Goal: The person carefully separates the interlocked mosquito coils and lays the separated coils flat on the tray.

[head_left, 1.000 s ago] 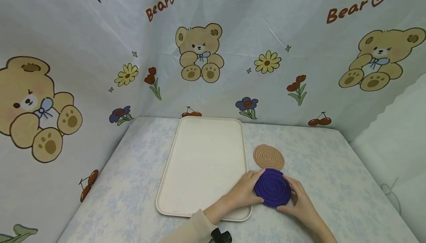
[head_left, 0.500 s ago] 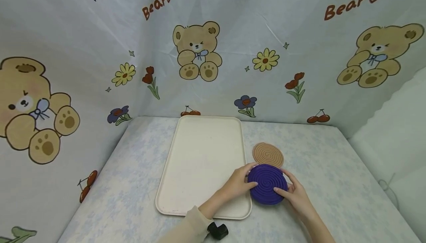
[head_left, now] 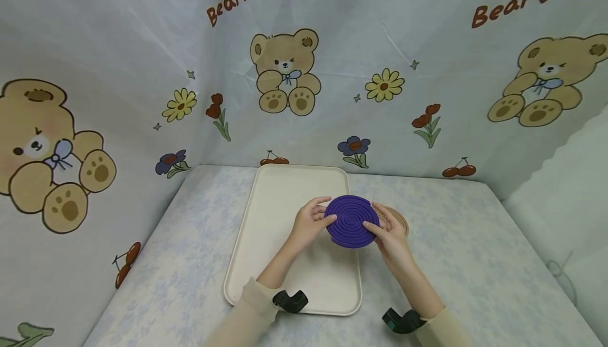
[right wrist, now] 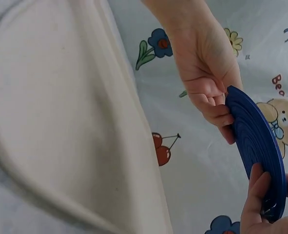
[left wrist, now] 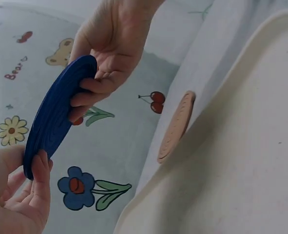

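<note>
A round dark-blue coaster with a spiral pattern (head_left: 352, 221) is held up over the right edge of the cream tray (head_left: 290, 273). My left hand (head_left: 307, 223) pinches its left rim, thumb on the upper face and fingers beneath. On the opposite rim my right hand (head_left: 393, 238) grips it the same way. Both wrist views show the coaster (left wrist: 61, 112) raised and tilted between the two hands. A tan spiral coaster (head_left: 401, 220) lies on the table right of the tray, partly hidden by my right hand.
The tray has a low raised rim and lies lengthwise on a pale blue mottled table (head_left: 475, 262). Behind and to the left hangs a cloth printed with bears (head_left: 285, 72) and flowers. A thin cord (head_left: 562, 275) shows at the far right.
Both hands have lifted the blue coaster off the table area near the tan one and carried it left and away from me, over the tray's right edge.
</note>
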A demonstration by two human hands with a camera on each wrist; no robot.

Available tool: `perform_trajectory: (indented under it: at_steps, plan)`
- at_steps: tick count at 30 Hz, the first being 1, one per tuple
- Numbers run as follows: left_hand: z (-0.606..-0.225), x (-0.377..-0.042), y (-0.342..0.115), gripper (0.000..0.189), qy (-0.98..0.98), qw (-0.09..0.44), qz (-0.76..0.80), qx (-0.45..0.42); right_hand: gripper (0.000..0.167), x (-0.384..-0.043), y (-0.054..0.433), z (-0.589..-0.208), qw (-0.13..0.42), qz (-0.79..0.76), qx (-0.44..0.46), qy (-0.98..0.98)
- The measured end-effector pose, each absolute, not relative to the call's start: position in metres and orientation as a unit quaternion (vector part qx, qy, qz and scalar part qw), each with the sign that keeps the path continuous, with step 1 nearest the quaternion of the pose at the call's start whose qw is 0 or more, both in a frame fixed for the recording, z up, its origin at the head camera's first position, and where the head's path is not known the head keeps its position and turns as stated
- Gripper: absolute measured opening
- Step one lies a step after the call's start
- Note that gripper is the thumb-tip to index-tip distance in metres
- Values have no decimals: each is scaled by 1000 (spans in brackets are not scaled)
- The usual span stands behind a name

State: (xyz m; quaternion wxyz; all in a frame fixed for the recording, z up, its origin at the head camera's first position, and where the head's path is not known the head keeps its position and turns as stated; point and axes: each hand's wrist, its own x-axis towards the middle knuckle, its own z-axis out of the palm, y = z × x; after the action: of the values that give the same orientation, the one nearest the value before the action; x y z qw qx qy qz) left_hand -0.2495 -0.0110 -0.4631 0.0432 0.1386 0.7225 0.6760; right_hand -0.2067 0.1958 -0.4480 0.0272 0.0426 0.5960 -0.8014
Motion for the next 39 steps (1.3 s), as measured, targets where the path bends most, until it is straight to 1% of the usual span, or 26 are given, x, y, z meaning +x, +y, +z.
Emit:
perform_trajectory:
  at_steps: [6,9,12,15,20,24,27,31,33,39]
  plan:
    - [-438,-253,-29,47,700,-39,712,53,66,-234,164,-429,-9,-841,32,540]
    - [-431,-253,-33,40,685,-81,724,22,65,-241,150,-422,-15,-861,21,508]
    - [-428,-252,-35,34,677,-108,728,1,64,-242,139,-417,-13,-877,10,481]
    - [-428,-251,-35,31,679,-106,727,-4,65,-240,133,-414,-8,-883,-7,470]
    - [-426,-247,-33,31,694,-75,716,-4,72,-236,121,-416,7,-878,-49,476]
    - [-428,-243,-31,33,715,-71,695,14,75,-236,112,-420,-2,-867,-64,494]
    - [-431,-242,-30,31,739,-80,668,39,72,-236,109,-421,-16,-857,-61,511]
    - [-432,-242,-29,32,777,-79,621,66,62,-236,109,-418,-35,-849,-49,525]
    - [-432,-242,-29,35,795,-76,597,82,59,-236,110,-417,-42,-846,-45,530]
    - [-432,-243,-29,51,815,-59,556,151,57,-235,113,-417,-46,-830,-59,552]
